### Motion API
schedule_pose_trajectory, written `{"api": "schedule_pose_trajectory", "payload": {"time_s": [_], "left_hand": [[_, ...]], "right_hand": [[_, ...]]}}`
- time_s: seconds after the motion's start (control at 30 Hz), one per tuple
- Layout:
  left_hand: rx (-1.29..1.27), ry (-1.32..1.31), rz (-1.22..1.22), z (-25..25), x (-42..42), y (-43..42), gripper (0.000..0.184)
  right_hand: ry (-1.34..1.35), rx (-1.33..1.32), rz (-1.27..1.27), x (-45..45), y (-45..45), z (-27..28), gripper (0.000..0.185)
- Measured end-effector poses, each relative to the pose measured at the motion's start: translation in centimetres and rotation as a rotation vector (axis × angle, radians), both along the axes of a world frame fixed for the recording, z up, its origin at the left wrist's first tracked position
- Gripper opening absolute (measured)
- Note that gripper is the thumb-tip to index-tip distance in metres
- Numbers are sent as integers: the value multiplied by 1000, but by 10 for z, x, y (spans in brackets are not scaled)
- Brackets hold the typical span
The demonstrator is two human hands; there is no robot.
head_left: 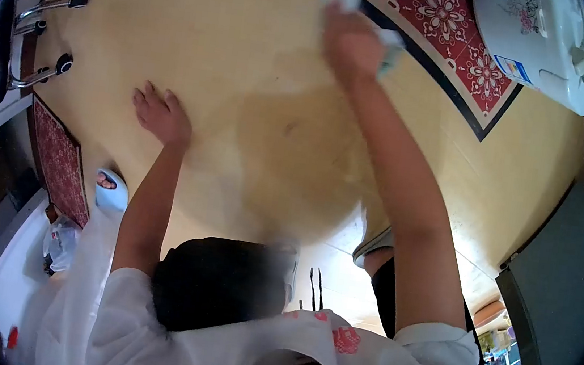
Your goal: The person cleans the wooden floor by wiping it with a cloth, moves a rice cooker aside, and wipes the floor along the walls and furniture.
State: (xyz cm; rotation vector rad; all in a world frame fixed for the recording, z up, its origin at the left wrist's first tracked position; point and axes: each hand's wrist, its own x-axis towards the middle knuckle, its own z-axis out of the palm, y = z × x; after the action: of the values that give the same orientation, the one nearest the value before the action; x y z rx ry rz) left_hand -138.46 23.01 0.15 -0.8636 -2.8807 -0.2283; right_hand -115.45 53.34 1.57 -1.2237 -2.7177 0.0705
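Note:
My right hand (353,44) is stretched far forward above the tan floor (250,46), near the dark border of a red patterned mat. Its fingers are closed round a pale cloth (390,45), part of which shows white beyond the fingertips; motion blurs it. My left hand (162,115) is out in front on the left, fingers apart, palm down over the floor, holding nothing. Whether it touches the floor is hard to tell.
A wheeled stool (2,48) lies at the far left, above a red mat (61,161) and a blue slipper (112,191). A white appliance (543,38) stands on the patterned mat (437,11) at the upper right. A grey panel (565,274) is at the right.

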Motion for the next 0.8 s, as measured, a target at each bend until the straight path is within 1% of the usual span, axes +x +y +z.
{"api": "schedule_pose_trajectory", "payload": {"time_s": [0.03,0.07,0.1,0.13,0.17,0.23,0.27,0.3,0.33,0.37,0.4,0.5,0.57,0.6,0.63,0.67,0.7,0.77,0.8], "left_hand": [[6,5,7,0,1,0,59],[12,9,12,1,2,1,58],[19,12,17,2,4,2,58],[28,14,9,4,5,4,58],[35,16,3,4,5,5,58],[42,21,1,3,5,3,57],[40,25,3,1,3,2,56],[36,28,1,0,3,-1,56],[41,32,-5,1,3,-2,56],[49,37,-13,1,3,-2,56],[61,42,-21,1,3,0,56],[65,26,-1,1,4,1,57],[62,18,-17,2,3,0,58],[65,12,-24,2,4,1,58],[64,14,-11,3,6,3,58],[61,11,-2,4,8,3,57],[55,6,5,4,9,2,57],[33,17,-8,2,6,3,57],[23,18,-8,3,7,3,57]], "right_hand": [[3,-2,154,-10,-27,0,23],[162,10,356,-13,-45,-8,20],[455,-95,460,-15,-55,0,22],[231,-275,363,-9,-56,7,26],[6,-450,260,-6,-53,27,31],[248,-298,-131,36,-32,38,36],[71,-256,-361,57,-7,31,33],[179,-193,-503,90,22,24,34],[134,-202,-706,106,45,32,36],[289,-101,-674,127,65,23,36],[192,-51,-660,140,79,0,39],[136,94,-517,95,56,-11,36],[-46,36,-258,54,16,-6,31],[-43,-25,-80,45,-5,-8,30],[-139,-112,104,37,-25,5,31],[153,-117,166,38,-46,-9,30],[528,-38,280,47,-52,-2,30],[169,-113,-19,79,-49,17,35],[154,-51,-245,104,-39,10,34]]}}
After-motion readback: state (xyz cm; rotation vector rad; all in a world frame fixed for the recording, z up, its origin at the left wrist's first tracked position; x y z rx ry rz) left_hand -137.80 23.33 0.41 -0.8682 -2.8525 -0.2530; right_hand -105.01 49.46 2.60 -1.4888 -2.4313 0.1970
